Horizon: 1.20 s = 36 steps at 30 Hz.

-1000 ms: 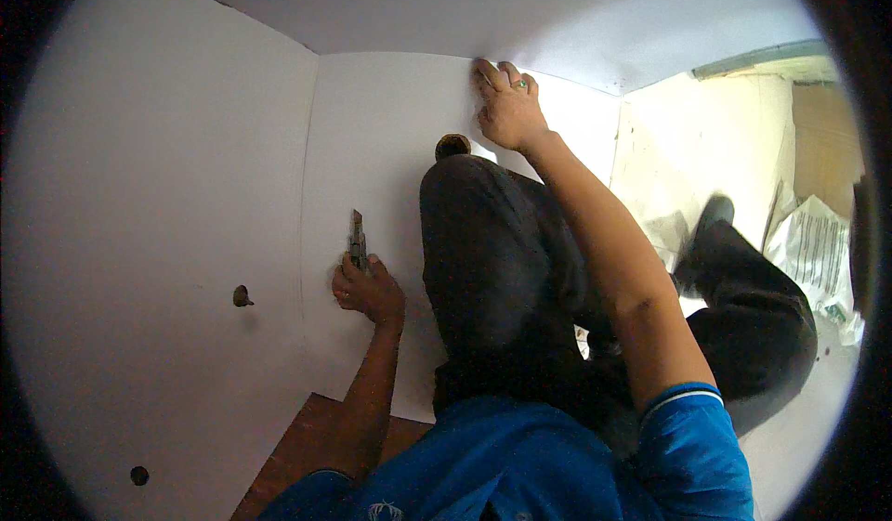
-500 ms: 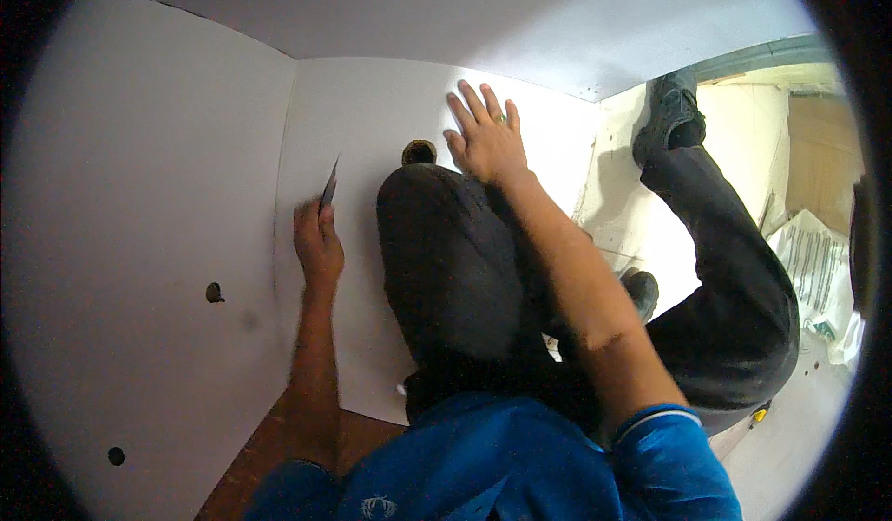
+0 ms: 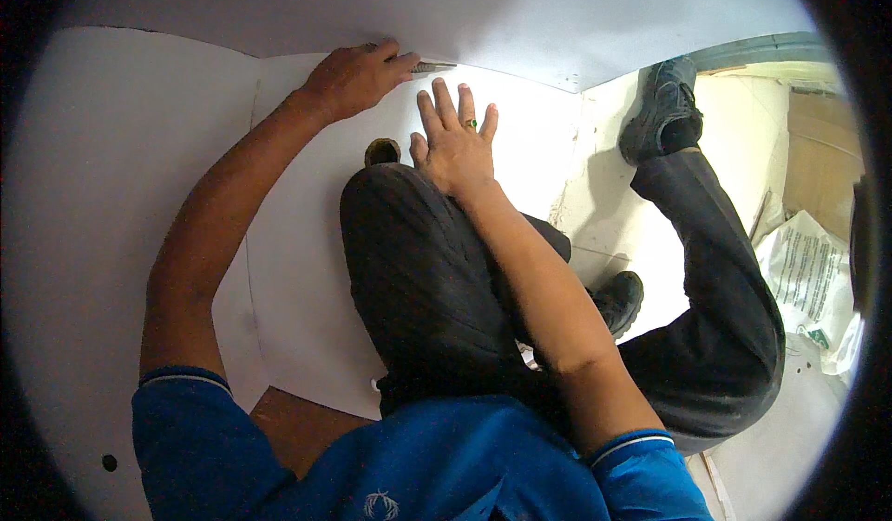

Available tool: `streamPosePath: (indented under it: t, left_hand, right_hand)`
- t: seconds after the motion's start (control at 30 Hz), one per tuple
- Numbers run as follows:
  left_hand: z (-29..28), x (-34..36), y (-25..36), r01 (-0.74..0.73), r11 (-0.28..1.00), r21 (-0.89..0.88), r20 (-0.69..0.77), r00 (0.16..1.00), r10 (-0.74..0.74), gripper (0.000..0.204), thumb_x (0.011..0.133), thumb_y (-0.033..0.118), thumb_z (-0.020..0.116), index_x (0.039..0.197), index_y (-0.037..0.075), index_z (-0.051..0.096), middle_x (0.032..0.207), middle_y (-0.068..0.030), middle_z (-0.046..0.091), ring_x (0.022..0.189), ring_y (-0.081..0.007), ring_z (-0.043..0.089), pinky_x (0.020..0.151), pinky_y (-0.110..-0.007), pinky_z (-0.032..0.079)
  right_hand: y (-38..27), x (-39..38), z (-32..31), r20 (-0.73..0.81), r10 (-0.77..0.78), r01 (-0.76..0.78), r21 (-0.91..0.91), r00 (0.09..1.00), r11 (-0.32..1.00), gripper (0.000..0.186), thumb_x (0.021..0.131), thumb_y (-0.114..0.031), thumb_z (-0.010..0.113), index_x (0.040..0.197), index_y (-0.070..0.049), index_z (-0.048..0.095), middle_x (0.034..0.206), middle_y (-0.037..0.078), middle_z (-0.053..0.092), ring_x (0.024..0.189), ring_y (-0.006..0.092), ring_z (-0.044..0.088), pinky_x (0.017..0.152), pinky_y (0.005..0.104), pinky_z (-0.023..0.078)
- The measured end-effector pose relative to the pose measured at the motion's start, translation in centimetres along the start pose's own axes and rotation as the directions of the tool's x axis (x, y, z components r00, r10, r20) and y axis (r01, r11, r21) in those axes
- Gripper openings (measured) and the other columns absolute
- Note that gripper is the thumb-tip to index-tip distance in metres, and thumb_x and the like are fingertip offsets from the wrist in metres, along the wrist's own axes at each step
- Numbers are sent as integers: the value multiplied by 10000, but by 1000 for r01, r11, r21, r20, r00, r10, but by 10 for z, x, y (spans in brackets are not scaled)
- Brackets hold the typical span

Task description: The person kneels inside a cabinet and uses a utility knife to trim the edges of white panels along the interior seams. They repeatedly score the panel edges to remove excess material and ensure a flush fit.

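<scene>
My left hand (image 3: 358,77) is closed on a slim knife (image 3: 433,66), its blade lying along the seam between the white panel (image 3: 297,196) and the upper surface (image 3: 539,19). My right hand (image 3: 453,145) lies open on the panel just below the blade, fingers spread, a green ring on one finger. Left of that hand is a round hole (image 3: 381,150) with a rough rim, partly hidden by my dark-trousered knee (image 3: 409,242).
At the right my shoes rest on a pale tiled floor (image 3: 595,196), near a cardboard sheet (image 3: 818,140) and a white plastic sack (image 3: 804,284). A brown board (image 3: 293,419) lies behind me. The left panel (image 3: 111,242) has a small hole (image 3: 110,462) low down.
My left hand has moved from low on the left up to the top seam with the knife. My right hand has drawn down from the seam and spread out. One leg has stretched upward.
</scene>
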<state>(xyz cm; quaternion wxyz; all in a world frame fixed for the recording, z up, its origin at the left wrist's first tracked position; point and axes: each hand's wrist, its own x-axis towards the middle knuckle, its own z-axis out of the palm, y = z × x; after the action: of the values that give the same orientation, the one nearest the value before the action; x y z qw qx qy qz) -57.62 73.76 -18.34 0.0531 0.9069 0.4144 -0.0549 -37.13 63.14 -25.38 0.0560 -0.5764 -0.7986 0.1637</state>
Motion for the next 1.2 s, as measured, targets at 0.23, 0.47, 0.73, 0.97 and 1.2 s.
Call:
streamPosePath:
  t: [0.23, 0.47, 0.73, 0.97, 1.2]
  left_hand:
    - [7, 10, 1, -62, 995, 84, -23, 998, 64, 358, 1046, 268, 598, 1357, 94, 637, 1277, -125, 685, 1086, -346, 722, 850, -486, 626]
    - [11, -8, -28, -99, 988, 114, -43, 994, 105, 348, 1022, 269, 633, 1328, 107, 658, 1287, -115, 694, 1107, -336, 714, 887, -461, 628]
    - [0, -24, -52, -164, 964, 211, -175, 964, 202, 260, 1022, 303, 652, 1215, 129, 664, 1049, -57, 707, 888, -286, 759, 722, -416, 645]
    - [5, -10, -13, -128, 978, 164, -189, 969, 159, 288, 1008, 296, 660, 1244, 132, 667, 1105, -54, 713, 944, -282, 755, 776, -428, 643]
    - [16, 6, -15, -199, 965, 172, -158, 961, 227, 291, 1018, 272, 643, 1274, 135, 656, 1151, -48, 707, 991, -283, 748, 824, -430, 638]
  right_hand:
    - [0, 2, 0, -1, -17, 17, -41, 1000, 999, 651, 1073, -460, 458, 1656, -185, 360, 1764, 56, 215, 1604, 377, 205, 1198, 770, 160]
    - [-8, 6, -16, 45, -4, 8, -102, 999, 995, 650, 1071, -488, 490, 1642, -194, 385, 1748, 38, 252, 1581, 351, 248, 1171, 753, 226]
    - [-7, 18, -15, 51, -84, 88, -94, 995, 992, 676, 1043, -455, 531, 1627, -135, 415, 1745, 36, 275, 1561, 345, 280, 1162, 728, 252]
    - [-3, 25, -12, 32, -110, 111, -33, 993, 993, 678, 1015, -430, 548, 1602, -104, 448, 1718, 45, 338, 1529, 343, 321, 1126, 690, 280]
    - [-5, 25, -15, 10, -101, 101, -28, 995, 994, 665, 1005, -417, 591, 1587, -118, 475, 1703, 33, 363, 1516, 325, 342, 1130, 715, 287]
